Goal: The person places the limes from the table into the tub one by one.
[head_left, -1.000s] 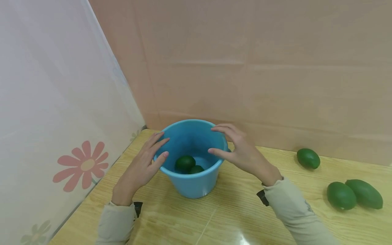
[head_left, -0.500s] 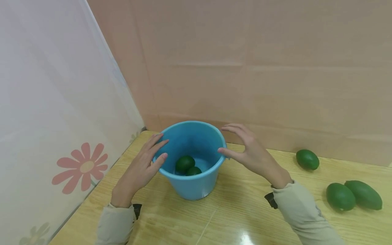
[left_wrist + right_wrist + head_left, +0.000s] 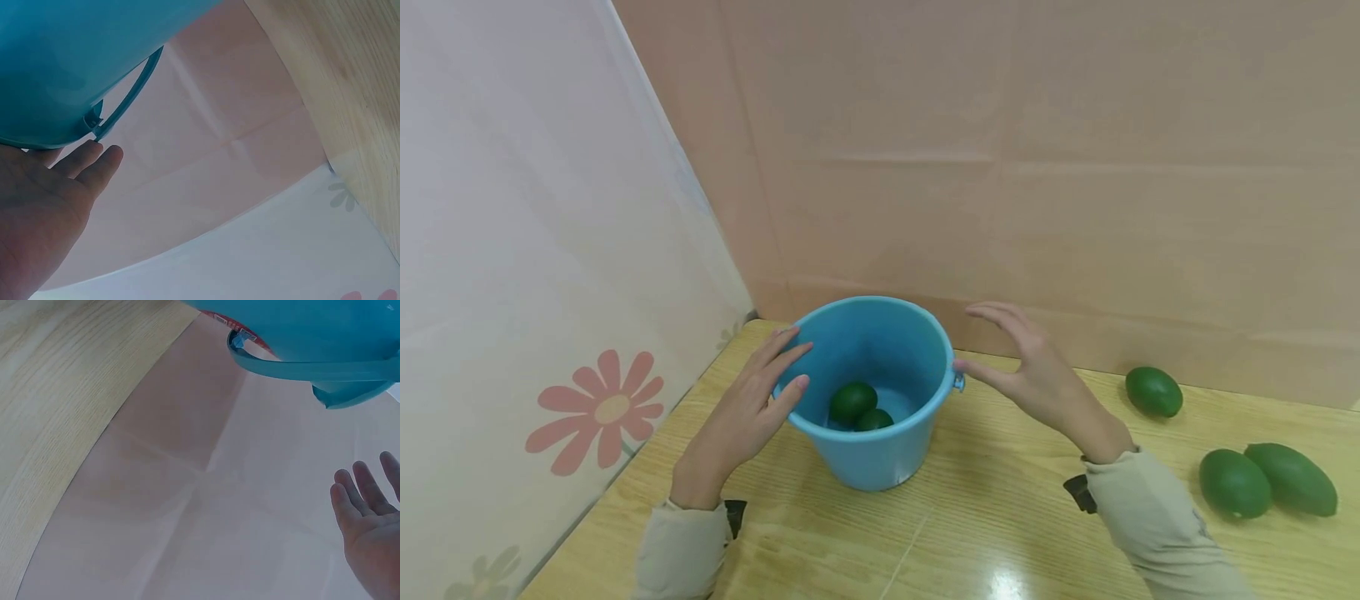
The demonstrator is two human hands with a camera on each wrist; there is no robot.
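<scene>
A light blue plastic bucket (image 3: 872, 457) stands upright on the table. Two dark green oval fruits lie at its bottom, a larger one (image 3: 852, 402) and a partly hidden one (image 3: 875, 420). My left hand (image 3: 737, 412) rests at the left of the rim with fingers spread and relaxed. In the left wrist view its fingertips are close to the end of the blue handle (image 3: 133, 92). My right hand (image 3: 1041, 379) is off the right side of the bucket, fingers and thumb apart, holding nothing. The right wrist view shows the handle (image 3: 312, 370) along the bucket's outer wall.
To the right on the wood-grain table (image 3: 970, 533) lie a single green fruit (image 3: 1153, 392) and a touching pair, one rounder (image 3: 1234, 483) and one longer (image 3: 1296, 479). A tan sheet (image 3: 1000, 167) hangs behind; a white flowered sheet (image 3: 535, 208) hangs at left.
My right hand has moved right, from over the bucket's rim to just outside it. The left hand stays at the rim. The bucket and fruits stand practically as before.
</scene>
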